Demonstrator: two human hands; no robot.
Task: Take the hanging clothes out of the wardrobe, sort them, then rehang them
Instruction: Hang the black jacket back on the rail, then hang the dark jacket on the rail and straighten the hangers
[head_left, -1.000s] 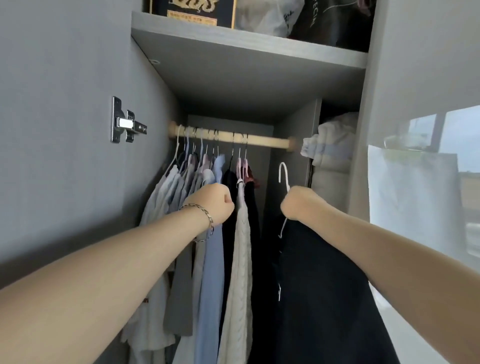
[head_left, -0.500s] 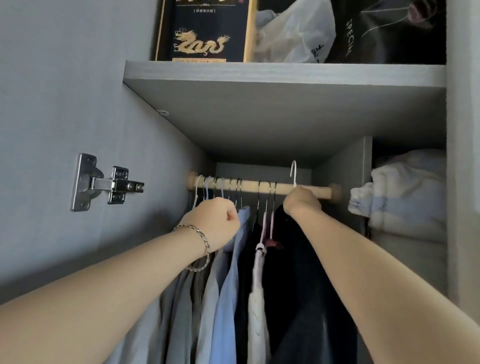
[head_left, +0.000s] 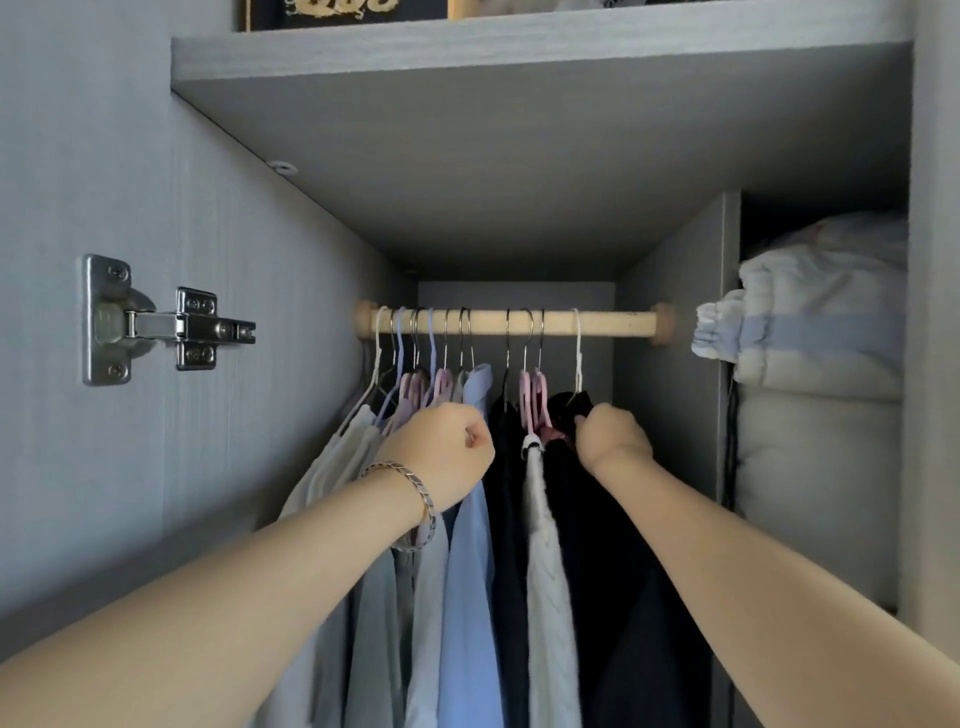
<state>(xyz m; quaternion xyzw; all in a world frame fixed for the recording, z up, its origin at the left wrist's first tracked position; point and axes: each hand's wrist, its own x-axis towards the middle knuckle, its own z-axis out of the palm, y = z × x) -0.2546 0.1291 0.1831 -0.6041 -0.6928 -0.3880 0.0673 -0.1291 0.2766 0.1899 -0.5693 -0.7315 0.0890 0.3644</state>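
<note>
1. The right hand (head_left: 615, 434), centre right of the frame, curls tight on the top of a black garment (head_left: 623, 597), just under its white hanger (head_left: 577, 348), whose hook sits over the wooden rod (head_left: 613, 323).
2. The left hand (head_left: 441, 452) is balled into a fist against the shoulder of a blue shirt (head_left: 470, 571). I can't tell whether it holds anything. A metal bracelet (head_left: 415, 483) circles that wrist.
3. The hanging clothes crowd the left and middle of the rod: pale shirts, the blue one, dark pieces and a cream knit (head_left: 548, 571). The black garment hangs rightmost.
4. Right of the white hanger the rod runs bare to the grey partition (head_left: 675, 338).
5. A grey shelf (head_left: 519, 52) roofs the compartment. A steel hinge (head_left: 156, 325) sits on the left wall, and folded bedding (head_left: 821, 322) fills the right-hand bay.
</note>
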